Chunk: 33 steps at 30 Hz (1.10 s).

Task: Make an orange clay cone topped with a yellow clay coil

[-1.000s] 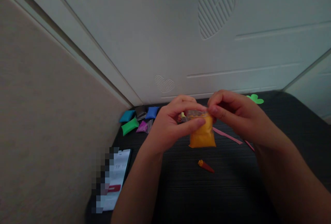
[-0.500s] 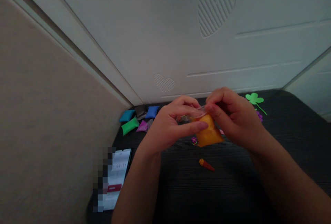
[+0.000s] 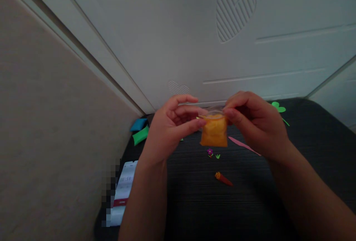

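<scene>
Between my two hands, above the dark table, hangs a small clear zip bag (image 3: 214, 131) with soft orange-yellow clay-like stuff inside. My left hand (image 3: 172, 126) pinches the bag's upper left corner between thumb and finger, its other fingers loosely curled. At the upper right corner, my right hand (image 3: 254, 124) grips the bag's edge with thumb and forefinger. Below the bag lie a tiny purple flower (image 3: 210, 152) and a small green leaf piece (image 3: 218, 156). Nearer to me is a small orange carrot-shaped piece (image 3: 223, 178).
A pink modelling knife (image 3: 243, 145) lies by my right hand. Green (image 3: 140, 135) and blue (image 3: 138, 124) packets sit at the back left, partly behind my left hand. A phone (image 3: 122, 192) rests at the left edge. A green clover-shaped piece (image 3: 278, 107) lies back right. A white panel (image 3: 194, 48) stands behind.
The bag has turned more upright and flat towards me. My left hand has shifted left to its corner, uncovering the bag's front. The pink knife and green leaf piece now show.
</scene>
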Each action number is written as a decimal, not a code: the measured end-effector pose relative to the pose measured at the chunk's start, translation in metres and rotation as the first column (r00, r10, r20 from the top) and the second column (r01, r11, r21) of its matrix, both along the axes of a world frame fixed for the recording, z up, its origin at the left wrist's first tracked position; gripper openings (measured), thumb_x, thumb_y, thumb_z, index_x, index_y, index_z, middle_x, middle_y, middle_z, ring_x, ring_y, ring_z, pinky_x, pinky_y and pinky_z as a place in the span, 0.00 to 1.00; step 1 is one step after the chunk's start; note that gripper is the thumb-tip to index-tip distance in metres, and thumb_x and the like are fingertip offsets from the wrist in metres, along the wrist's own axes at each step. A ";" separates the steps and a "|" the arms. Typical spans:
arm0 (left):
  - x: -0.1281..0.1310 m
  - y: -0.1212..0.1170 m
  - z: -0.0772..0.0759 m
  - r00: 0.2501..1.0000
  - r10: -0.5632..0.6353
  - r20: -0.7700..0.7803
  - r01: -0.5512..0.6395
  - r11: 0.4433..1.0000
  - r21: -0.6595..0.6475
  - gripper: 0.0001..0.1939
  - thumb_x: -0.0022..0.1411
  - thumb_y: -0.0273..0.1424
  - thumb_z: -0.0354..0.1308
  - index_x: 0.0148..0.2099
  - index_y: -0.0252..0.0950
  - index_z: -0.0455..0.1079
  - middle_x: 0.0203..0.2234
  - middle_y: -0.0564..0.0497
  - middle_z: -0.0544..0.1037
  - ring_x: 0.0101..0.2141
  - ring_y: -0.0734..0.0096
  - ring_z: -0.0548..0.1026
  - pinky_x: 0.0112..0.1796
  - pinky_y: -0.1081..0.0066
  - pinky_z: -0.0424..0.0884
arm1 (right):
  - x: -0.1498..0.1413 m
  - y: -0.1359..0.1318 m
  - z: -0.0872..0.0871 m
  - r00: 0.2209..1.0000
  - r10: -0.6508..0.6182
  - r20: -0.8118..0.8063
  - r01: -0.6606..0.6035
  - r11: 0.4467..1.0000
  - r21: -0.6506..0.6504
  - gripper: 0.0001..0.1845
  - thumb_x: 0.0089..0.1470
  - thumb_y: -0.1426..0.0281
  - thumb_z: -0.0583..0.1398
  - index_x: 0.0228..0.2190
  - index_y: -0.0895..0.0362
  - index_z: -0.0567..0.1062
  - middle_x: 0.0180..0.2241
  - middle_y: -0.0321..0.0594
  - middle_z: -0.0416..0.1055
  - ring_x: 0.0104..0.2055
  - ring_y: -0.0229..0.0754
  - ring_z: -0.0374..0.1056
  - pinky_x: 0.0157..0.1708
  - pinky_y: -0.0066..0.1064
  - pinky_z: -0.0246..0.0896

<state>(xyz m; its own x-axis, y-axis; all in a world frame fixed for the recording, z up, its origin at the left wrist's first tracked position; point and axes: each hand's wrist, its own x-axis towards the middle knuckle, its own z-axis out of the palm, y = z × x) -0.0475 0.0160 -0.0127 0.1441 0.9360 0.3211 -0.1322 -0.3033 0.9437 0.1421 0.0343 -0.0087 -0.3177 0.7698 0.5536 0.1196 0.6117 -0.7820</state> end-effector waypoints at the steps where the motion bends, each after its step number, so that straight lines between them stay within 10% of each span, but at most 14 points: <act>1: 0.000 0.000 0.000 1.000 -0.001 0.006 0.001 1.000 -0.024 0.20 0.50 0.23 0.66 0.46 0.43 0.71 0.34 0.53 0.81 0.34 0.71 0.78 0.35 0.73 0.75 | 0.001 -0.001 0.001 1.000 -0.006 0.005 0.006 1.000 0.021 0.03 0.57 0.69 0.57 0.30 0.52 0.69 0.29 0.34 0.66 0.31 0.37 0.63 0.32 0.32 0.59; 12: 0.008 -0.004 0.003 0.969 0.211 -0.132 -0.187 0.967 0.171 0.07 0.51 0.25 0.65 0.33 0.42 0.78 0.34 0.53 0.80 0.38 0.73 0.77 0.39 0.74 0.74 | 0.002 0.004 -0.002 1.000 0.014 0.012 -0.014 1.000 0.003 0.19 0.50 0.67 0.64 0.44 0.51 0.65 0.36 0.36 0.67 0.39 0.40 0.66 0.43 0.36 0.62; 21: 0.017 -0.005 0.001 0.910 0.378 -0.168 -0.302 0.885 0.355 0.07 0.52 0.25 0.65 0.32 0.43 0.78 0.31 0.54 0.80 0.34 0.73 0.77 0.38 0.71 0.73 | 0.004 -0.002 0.009 0.951 -0.134 0.277 0.060 0.964 0.259 0.04 0.56 0.70 0.58 0.34 0.52 0.73 0.36 0.37 0.74 0.40 0.41 0.69 0.42 0.35 0.62; 33: 0.028 -0.007 -0.004 0.874 0.420 -0.243 -0.285 0.850 0.444 0.04 0.55 0.26 0.62 0.34 0.40 0.75 0.32 0.52 0.79 0.36 0.70 0.75 0.41 0.67 0.70 | 0.000 -0.003 0.009 0.929 -0.181 0.323 0.095 0.960 0.263 0.03 0.55 0.73 0.57 0.31 0.54 0.71 0.32 0.37 0.72 0.36 0.40 0.67 0.37 0.33 0.59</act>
<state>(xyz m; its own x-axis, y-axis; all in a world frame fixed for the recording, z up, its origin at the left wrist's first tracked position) -0.0195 0.0094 -0.0164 -0.0144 0.7534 0.6574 0.3417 -0.6142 0.7113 0.1418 0.0311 -0.0002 -0.4198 0.6785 0.6029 0.4492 0.7325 -0.5116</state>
